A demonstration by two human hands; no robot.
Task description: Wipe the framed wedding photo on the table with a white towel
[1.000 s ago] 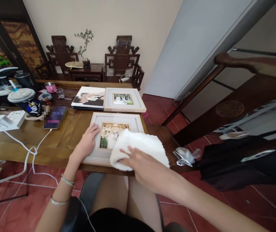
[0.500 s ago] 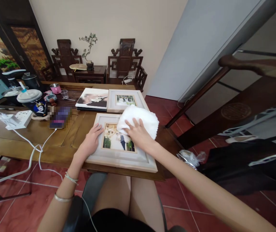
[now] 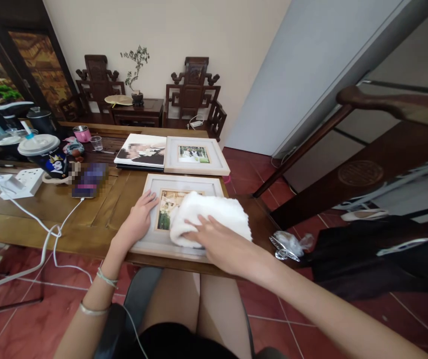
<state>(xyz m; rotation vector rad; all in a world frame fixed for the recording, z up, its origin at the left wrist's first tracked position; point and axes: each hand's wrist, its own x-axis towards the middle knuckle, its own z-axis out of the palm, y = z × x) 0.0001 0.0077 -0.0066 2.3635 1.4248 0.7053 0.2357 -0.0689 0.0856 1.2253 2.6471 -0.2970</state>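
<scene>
Back toward the near edge slid fluffy white cloth (image 3: 214, 217) over pale-framed photo (image 3: 169, 212).

A: Cloth (image 3: 214, 217): white, fluffy, no pattern. It covers part of the near frame (image 3: 154, 245), which is pale wood with a whitish mat.

B: Photo (image 3: 165, 209) in that frame: yellowish-tan with green patches.

A: Table (image 3: 49, 214) under the frame: mid-brown wood, visible grain. Floor (image 3: 30, 319) below the table: dark red tiles, pale grout lines.

B: Behind the near frame, a second frame (image 3: 195, 169), same pale wood. Left of it, an album (image 3: 142, 152): white and black cover.

A: Left of the near frame: white cable (image 3: 55, 232), white power strip (image 3: 30, 180), dark cup (image 3: 47, 157) with a cartoon figure, white lid.

B: Pink pot (image 3: 82, 133) at the table's far edge.
</scene>
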